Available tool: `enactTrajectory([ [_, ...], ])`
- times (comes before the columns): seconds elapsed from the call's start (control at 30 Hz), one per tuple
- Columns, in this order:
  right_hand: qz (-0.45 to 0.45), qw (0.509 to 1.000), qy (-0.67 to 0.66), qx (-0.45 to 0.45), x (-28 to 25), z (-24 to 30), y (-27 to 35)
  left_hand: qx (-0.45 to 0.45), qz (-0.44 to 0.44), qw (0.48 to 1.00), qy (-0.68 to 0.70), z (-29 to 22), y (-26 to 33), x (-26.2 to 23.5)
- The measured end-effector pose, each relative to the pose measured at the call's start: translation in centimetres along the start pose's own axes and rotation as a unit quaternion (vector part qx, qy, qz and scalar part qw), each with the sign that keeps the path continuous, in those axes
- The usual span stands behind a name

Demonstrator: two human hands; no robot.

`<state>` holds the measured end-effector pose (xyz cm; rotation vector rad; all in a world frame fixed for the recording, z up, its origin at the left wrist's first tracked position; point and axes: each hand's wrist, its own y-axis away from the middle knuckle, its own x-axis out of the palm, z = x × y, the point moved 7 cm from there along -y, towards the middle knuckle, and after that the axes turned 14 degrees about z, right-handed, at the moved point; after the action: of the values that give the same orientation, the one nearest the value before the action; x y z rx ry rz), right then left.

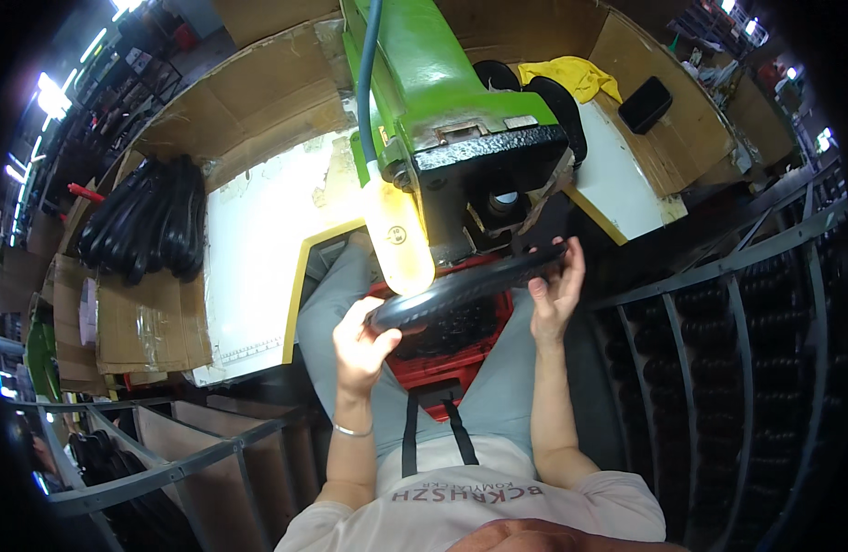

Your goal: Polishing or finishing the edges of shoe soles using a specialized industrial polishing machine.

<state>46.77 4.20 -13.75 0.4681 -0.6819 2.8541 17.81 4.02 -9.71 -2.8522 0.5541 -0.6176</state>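
Note:
A black shoe sole [470, 287], long and glossy with a textured edge, is held edge-on in front of a green machine [433, 64]. My left hand [361, 348] grips its left end, thumb towards me and the other fingers partly hidden. At the raised right end, my right hand [556, 294] holds the sole with fingers behind it and the thumb held away in front. Just above the sole are the machine's black head [488, 166] and a lit lamp in a yellow-white housing [398, 237].
A white worktable [249, 267] with yellow edging wraps round the machine, with cardboard walls [249, 101]. Several black soles [148, 221] are piled at left. A yellow cloth [571, 77] and black phone-like slab [645, 104] lie at right. Metal racks [737, 267] flank me; a red crate [442, 359] sits between my legs.

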Motion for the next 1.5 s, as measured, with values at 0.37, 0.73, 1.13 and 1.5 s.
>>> enactTrajectory([
  [0.37, 0.022, 0.998, 0.051, -0.002, 1.2, -1.0, -2.3, 0.028, -0.007, 0.998, -0.051, 0.9, -2.0, -4.0],
  [0.73, 0.056, 0.990, 0.112, -0.066, 7.4, -2.1, -1.2, -0.021, -0.015, 0.998, 0.053, 4.0, 1.1, -13.3],
  [1.13, 0.068, 0.868, 0.429, -0.242, 10.2, 1.7, -0.5, 0.056, -0.005, 0.902, -0.428, 4.5, -5.3, -0.6],
  [1.5, 0.057, 0.926, -0.185, 0.325, 1.1, -19.1, 7.0, 0.012, -0.042, 0.996, -0.081, 13.4, -4.0, -0.7],
])
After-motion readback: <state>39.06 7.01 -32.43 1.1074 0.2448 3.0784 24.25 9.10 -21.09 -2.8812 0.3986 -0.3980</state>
